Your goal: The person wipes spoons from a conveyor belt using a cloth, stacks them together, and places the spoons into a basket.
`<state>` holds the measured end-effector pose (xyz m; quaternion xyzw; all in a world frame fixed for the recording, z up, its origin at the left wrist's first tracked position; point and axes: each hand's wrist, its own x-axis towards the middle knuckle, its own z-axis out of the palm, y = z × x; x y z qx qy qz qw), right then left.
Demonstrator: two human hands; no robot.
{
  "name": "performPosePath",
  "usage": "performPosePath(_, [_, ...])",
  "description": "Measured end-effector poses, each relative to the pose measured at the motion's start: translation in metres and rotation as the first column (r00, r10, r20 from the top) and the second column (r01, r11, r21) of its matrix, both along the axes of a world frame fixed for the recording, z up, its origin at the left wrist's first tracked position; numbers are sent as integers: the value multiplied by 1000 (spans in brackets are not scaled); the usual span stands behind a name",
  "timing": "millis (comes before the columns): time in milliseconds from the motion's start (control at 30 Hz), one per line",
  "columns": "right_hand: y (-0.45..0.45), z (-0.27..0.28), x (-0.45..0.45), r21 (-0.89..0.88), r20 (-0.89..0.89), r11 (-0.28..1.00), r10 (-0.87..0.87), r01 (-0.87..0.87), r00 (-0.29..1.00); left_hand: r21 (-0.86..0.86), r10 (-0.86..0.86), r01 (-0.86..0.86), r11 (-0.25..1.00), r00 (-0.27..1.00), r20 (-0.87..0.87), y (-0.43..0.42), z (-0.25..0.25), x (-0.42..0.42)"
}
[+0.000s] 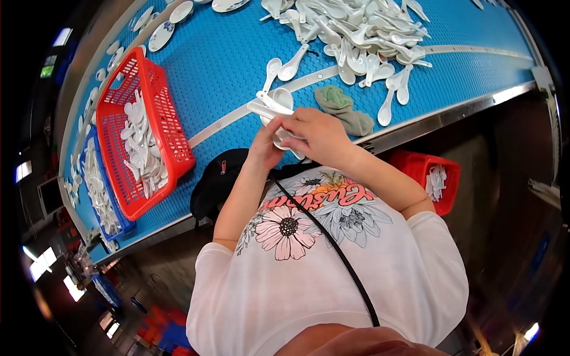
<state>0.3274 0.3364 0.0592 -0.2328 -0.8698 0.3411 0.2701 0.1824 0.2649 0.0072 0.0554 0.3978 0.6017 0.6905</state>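
Several held spoons (274, 105), slanting, some handles (256, 107) leftward

Belt (219, 71): 2 bskts (159, 98), dozens of spns (358, 34)

The bare left arm (238, 204) and bare right arm (383, 177) extend from short white cloth sleeves (442, 243), elbows bent, converging before the torso. The ungloved left hand (267, 146) slants forward, fingers curled in a grip, wrist nearly straight. The ungloved right hand (320, 135) angles inward, its back towards the camera, fingers bent, their tips close to the left hand's.
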Motion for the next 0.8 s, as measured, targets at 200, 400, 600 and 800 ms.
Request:
performPosePath(200, [1, 6, 24, -388, -358, 912, -18, -131, 934, -5, 10, -10, 1000, 991, 136, -2, 2, -20])
performPosePath(400, [72, -82, 122, 180, 159, 731, -682, 658, 714, 268, 447, -400, 877, 882, -146, -38, 64, -131])
performPosePath(600, [80, -115, 146, 55, 615, 643, -625, 763, 482, 102, 760, -830, 549, 445, -474, -99, 70, -314])
performPosePath(800, [101, -144, 178, -534, 35, 537, -757, 653, 652, -79, 514, -862, 501, 369, -775, -127, 35, -353])
